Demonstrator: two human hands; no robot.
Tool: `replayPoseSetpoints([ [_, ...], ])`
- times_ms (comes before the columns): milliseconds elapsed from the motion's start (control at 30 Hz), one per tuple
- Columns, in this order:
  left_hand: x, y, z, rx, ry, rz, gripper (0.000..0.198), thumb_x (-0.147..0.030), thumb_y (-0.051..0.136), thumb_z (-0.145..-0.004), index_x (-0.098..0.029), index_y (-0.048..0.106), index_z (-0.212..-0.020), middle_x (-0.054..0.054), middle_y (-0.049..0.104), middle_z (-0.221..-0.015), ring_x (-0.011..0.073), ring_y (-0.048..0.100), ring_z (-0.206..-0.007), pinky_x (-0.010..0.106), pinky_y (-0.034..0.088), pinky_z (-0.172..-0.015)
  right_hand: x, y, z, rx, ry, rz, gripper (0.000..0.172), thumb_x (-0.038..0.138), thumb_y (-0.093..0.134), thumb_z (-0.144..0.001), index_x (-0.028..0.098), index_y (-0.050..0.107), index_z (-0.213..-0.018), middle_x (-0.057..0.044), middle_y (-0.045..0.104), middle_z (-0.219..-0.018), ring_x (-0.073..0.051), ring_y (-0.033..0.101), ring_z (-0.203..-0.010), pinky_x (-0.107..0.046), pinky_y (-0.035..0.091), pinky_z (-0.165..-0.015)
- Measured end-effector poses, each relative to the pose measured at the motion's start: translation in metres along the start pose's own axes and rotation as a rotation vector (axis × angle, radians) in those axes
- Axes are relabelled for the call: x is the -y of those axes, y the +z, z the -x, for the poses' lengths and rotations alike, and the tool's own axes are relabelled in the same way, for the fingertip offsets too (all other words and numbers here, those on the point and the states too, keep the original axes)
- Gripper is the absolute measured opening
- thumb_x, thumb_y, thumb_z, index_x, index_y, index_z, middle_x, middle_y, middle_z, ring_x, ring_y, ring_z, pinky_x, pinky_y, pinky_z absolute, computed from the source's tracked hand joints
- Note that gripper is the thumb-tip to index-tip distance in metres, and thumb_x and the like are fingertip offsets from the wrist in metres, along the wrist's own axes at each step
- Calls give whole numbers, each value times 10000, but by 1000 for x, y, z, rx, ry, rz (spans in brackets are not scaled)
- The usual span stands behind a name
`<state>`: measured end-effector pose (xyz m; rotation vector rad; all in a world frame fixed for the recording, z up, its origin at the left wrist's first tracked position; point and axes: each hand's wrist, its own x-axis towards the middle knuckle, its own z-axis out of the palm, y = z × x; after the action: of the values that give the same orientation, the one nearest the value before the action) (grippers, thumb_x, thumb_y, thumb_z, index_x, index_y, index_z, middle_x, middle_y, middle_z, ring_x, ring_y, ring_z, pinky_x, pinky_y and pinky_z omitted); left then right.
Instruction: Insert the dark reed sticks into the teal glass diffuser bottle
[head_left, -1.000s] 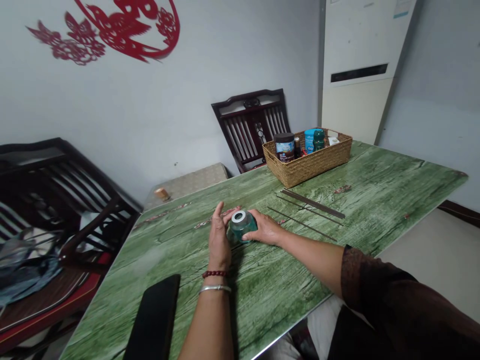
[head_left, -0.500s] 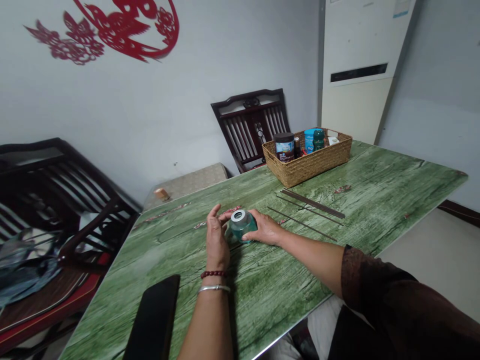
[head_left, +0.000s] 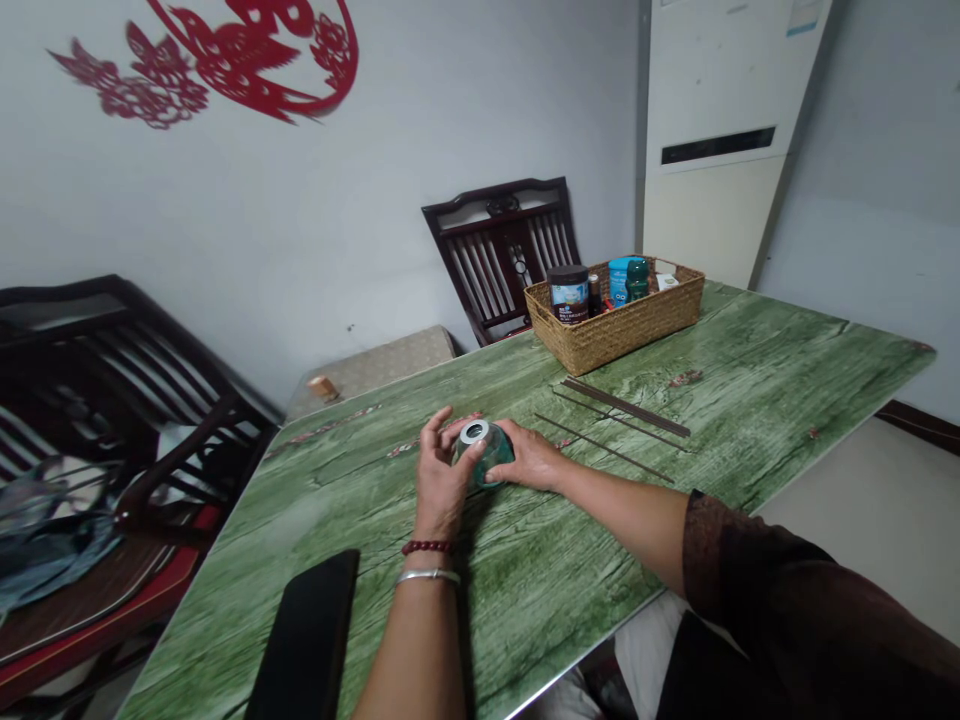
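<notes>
A small teal glass jar [head_left: 493, 456] with a silver metal rim [head_left: 473, 432] is tilted between my hands, low over the green wood-pattern tabletop [head_left: 547, 560]. My left hand [head_left: 441, 472] cups its left side, with the fingers curling up near the rim. My right hand [head_left: 529, 456] presses on its right side from the other direction. The jar's underside is partly hidden by my fingers, so I cannot tell whether it touches the table.
Thin dark rods [head_left: 626, 408] lie right of the jar. A wicker basket [head_left: 615, 325] holding several jars and bottles stands at the far edge. A black flat slab [head_left: 306, 640] lies near the front edge. Dark wooden chairs [head_left: 499, 250] stand beyond the table.
The jar has tipped toward my left hand, its rim now leaning left. My left hand has closed in against it, with the fingers wrapping higher on the glass.
</notes>
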<state>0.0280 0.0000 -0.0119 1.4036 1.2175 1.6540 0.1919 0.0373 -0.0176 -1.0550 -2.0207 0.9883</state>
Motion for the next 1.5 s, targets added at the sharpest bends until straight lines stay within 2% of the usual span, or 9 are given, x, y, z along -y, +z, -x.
replayPoseSetpoints([
  [133, -5, -4, -7, -168, 86, 10, 659, -440, 922, -654, -262, 531, -1154, 42, 715, -1087, 234, 723, -1076, 411, 534, -1013, -1, 0, 0, 13, 9, 24, 753, 347, 920, -712, 252, 580, -1377, -55, 755, -1198, -296, 710, -1129, -374, 528, -914],
  [300, -7, -34, -14, -371, 57, -230, 628, -424, 916, -578, -237, 554, -1055, 24, 678, -1002, 200, 695, -879, 371, 551, -872, -1, 0, -1, 18, 20, 36, 772, 374, 921, -715, 242, 579, -1394, -73, 753, -1219, -304, 710, -1140, -375, 524, -927],
  [400, -6, -51, -13, -304, -17, -583, 498, -456, 864, -631, -225, 658, -1020, 42, 689, -906, 233, 661, -794, 426, 548, -847, -2, 1, -1, 10, 19, 42, 771, 367, 929, -699, 255, 586, -1380, -59, 756, -1202, -298, 710, -1127, -367, 523, -918],
  [567, 9, -67, -7, -160, 57, -942, 388, -531, 667, -815, -261, 791, -1064, 132, 723, -882, 364, 684, -940, 558, 516, -946, -4, 3, -2, 3, 2, 39, 777, 353, 933, -698, 237, 585, -1383, -73, 751, -1213, -292, 708, -1133, -360, 523, -918],
  [733, 23, -77, -2, -114, -83, -1159, 395, -550, 677, -784, -273, 818, -1028, 197, 754, -912, 457, 702, -975, 696, 480, -957, -5, 4, -4, -9, 3, 28, 765, 336, 943, -678, 260, 595, -1356, -43, 756, -1178, -275, 710, -1107, -356, 517, -917],
  [933, 3, -62, -3, -175, -6, -931, 544, -639, 502, -929, -242, 769, -1187, 210, 745, -1156, 435, 655, -1208, 700, 412, -1108, -5, 4, -3, 11, -1, 32, 784, 365, 926, -710, 236, 578, -1400, -75, 744, -1232, -294, 702, -1157, -375, 521, -951],
  [1133, -8, -23, 1, 88, 47, -348, 709, -683, 599, -908, -231, 568, -1453, 183, 652, -1431, 353, 607, -1357, 568, 448, -1159, 3, -17, 3, 19, -58, 147, 900, 320, 941, -681, 233, 536, -1480, -120, 684, -1395, -319, 648, -1288, -436, 499, -1067],
  [1333, 1, -3, 4, 103, 38, -300, 879, -401, 943, -604, -272, 583, -1396, 148, 658, -1407, 371, 614, -1334, 613, 378, -1205, 12, -86, 29, -62, 71, 636, 211, 285, 847, -816, 207, 782, -1001, -188, 792, -1101, -390, 720, -1131, -481, 516, -987],
  [1500, 0, 7, 5, 112, 26, -340, 790, -405, 905, -603, -247, 628, -1327, 152, 663, -1413, 398, 600, -1352, 614, 381, -1206, 1, -117, 57, 109, 268, 956, 295, 400, 762, -906, 159, 803, -1071, -239, 786, -1155, -387, 735, -1154, -432, 544, -940],
])
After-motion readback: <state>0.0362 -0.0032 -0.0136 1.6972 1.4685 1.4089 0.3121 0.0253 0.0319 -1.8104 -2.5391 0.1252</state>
